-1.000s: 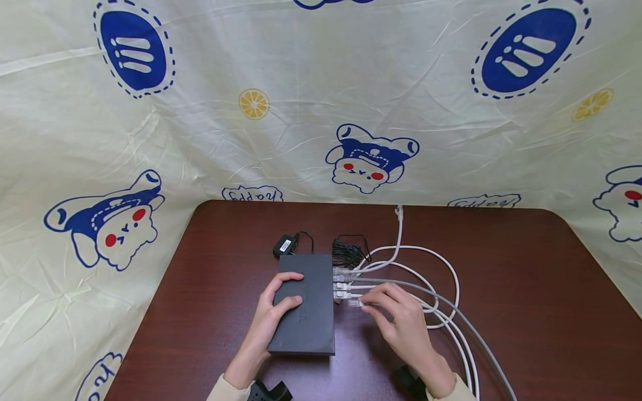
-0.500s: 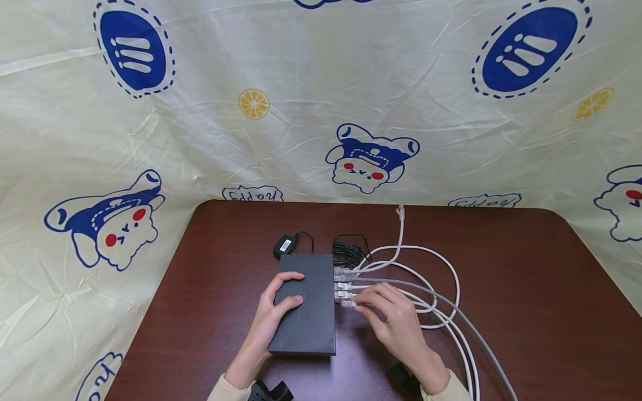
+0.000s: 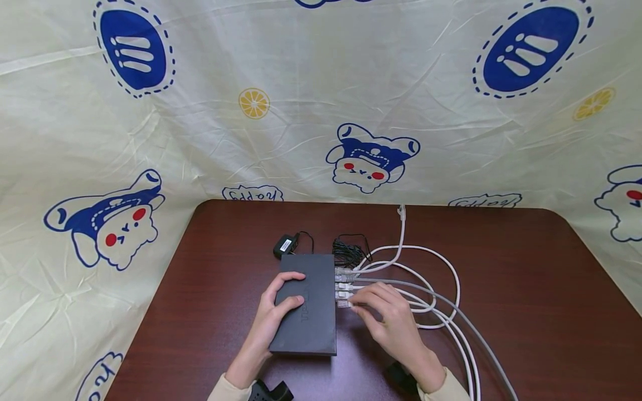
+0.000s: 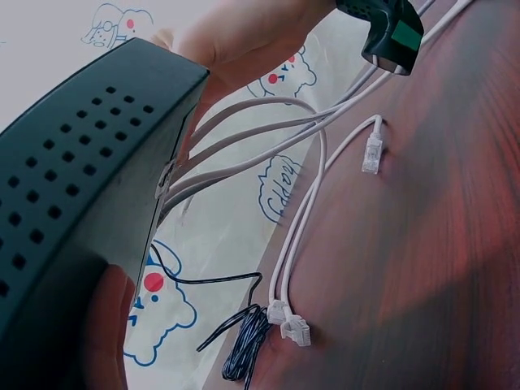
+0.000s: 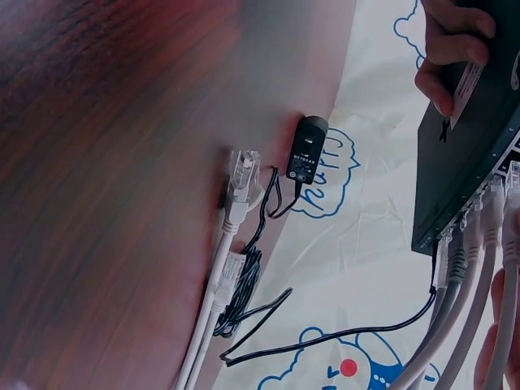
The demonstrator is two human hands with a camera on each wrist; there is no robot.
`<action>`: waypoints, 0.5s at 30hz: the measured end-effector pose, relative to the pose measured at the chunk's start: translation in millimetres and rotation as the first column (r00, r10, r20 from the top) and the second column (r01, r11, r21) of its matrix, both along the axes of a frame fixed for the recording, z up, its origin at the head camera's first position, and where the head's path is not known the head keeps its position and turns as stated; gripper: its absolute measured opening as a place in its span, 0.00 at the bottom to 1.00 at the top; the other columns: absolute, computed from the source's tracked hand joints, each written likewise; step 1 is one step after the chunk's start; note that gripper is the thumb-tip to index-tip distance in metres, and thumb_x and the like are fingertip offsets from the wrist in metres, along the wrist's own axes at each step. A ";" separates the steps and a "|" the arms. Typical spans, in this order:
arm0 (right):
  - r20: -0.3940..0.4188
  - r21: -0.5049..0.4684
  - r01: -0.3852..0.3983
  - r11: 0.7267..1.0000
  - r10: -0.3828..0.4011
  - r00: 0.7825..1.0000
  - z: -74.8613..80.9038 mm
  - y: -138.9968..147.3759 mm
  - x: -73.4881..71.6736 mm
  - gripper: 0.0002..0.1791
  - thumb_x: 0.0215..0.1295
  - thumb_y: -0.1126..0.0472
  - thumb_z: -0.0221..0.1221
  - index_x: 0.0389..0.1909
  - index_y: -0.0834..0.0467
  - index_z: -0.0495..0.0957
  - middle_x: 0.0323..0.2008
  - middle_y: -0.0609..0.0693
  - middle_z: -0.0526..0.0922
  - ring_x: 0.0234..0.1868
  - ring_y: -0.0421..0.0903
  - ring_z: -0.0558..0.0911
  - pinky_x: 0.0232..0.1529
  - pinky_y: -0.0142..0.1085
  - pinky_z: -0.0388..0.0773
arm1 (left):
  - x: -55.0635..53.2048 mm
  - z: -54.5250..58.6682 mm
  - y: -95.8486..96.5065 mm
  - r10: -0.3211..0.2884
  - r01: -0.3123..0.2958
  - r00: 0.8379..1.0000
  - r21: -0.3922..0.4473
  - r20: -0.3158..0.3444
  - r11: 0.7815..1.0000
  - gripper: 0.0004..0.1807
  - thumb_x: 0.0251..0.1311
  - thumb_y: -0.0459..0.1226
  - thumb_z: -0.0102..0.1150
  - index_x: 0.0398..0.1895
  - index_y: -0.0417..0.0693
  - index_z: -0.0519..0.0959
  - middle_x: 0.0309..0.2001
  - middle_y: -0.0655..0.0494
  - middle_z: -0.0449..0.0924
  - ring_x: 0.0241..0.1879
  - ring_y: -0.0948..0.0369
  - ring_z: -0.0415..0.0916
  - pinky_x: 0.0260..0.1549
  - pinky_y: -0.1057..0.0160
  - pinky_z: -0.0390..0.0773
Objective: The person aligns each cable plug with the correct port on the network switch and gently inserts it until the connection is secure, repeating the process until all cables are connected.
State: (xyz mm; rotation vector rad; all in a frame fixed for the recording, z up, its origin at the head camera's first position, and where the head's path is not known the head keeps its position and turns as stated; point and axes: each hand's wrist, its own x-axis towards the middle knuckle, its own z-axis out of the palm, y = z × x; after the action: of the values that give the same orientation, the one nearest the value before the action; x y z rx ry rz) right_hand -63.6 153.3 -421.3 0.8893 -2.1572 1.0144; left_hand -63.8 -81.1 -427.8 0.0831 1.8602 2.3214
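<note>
A dark flat network switch (image 3: 316, 328) is held up off the table by my left hand (image 3: 266, 320). Thumb and index finger lie on its top face; other fingers (image 5: 457, 50) press its underside in the right wrist view. At the switch's right edge, my right hand (image 3: 393, 320) pinches a white network cable's clear plug (image 3: 343, 304). This plug (image 5: 512, 187) meets the row of ports at the near end of several plugged-in cables (image 5: 474, 236). How deep it sits cannot be told.
A black power adapter (image 3: 285, 245) and a bundled black cord (image 3: 347, 253) lie behind the switch. White cables (image 3: 453, 273) loop across the brown table (image 3: 526, 289) to the right. Loose plugs (image 4: 372, 154) rest on the table. A printed sheet (image 3: 291, 150) hangs behind.
My right hand has moved left, carrying the pinched plug from a small gap up to the switch's edge. My left hand and the switch have barely shifted.
</note>
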 end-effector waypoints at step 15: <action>-0.012 -0.001 -0.006 1.000 0.006 1.000 1.5 -2.7 -0.2 0.04 0.62 0.60 0.63 0.32 0.56 0.83 0.32 0.45 0.81 0.34 0.44 0.79 0.42 0.34 0.69 | 0.3 0.9 0.9 0.005 -0.005 1.000 -0.007 0.002 1.000 0.20 0.58 0.30 0.58 0.55 0.49 0.75 0.56 0.47 0.68 0.46 0.50 0.69 0.37 0.58 0.72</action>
State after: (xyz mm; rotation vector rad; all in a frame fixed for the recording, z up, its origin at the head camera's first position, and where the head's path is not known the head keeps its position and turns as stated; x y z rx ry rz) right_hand -63.7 150.6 -419.8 0.9005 -2.1449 1.0100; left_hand -63.5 -80.2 -426.9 0.0756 1.8696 2.3179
